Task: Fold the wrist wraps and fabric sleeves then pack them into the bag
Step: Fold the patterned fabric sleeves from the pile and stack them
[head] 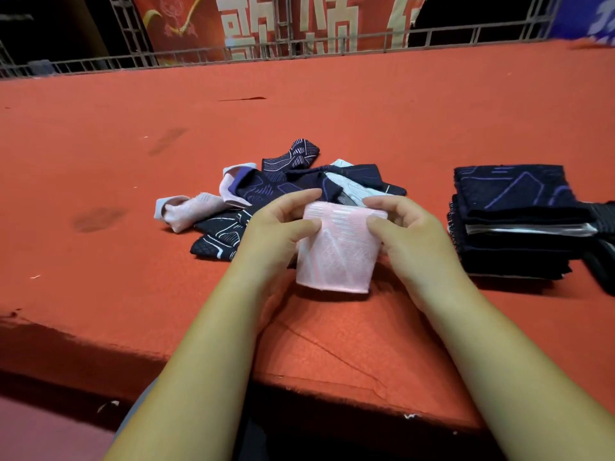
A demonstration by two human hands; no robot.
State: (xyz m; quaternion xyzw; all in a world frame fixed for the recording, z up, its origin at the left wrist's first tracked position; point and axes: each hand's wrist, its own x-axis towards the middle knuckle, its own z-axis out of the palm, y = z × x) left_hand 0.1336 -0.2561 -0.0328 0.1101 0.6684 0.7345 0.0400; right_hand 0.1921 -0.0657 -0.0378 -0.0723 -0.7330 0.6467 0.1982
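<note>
My forearms rise from the bottom of the frame and meet just below its centre, above the near part of the red-covered table (332, 104). My left hand (283, 224) and right hand (409, 234) each pinch an upper corner of a pink fabric sleeve (336, 257), thumbs on the side facing me and fingers curled behind it. It hangs folded between my hands, its lower edge just above the cloth. White woven lines run across it, too fine for me to read as writing.

Right behind it, at the centre of the frame, lies a loose pile of unfolded sleeves (293, 181), mostly navy with pale line patterns. A pale pink sleeve (186, 211) sticks out of the pile to the left. At the right, level with my hands, sits a neat stack of folded sleeves (512, 227), navy with purple lines on top and a white layer midway down. A dark fabric piece (604, 254) touches its right side, cut off by the frame edge; I cannot tell what it is.

Across the top runs a metal railing (133, 61). Behind it, top centre, hangs a red banner (186, 24) with large cream Chinese characters, cropped, so I cannot read them surely. A blue banner (585, 18) fills the upper right corner, its white marks blurred
</note>
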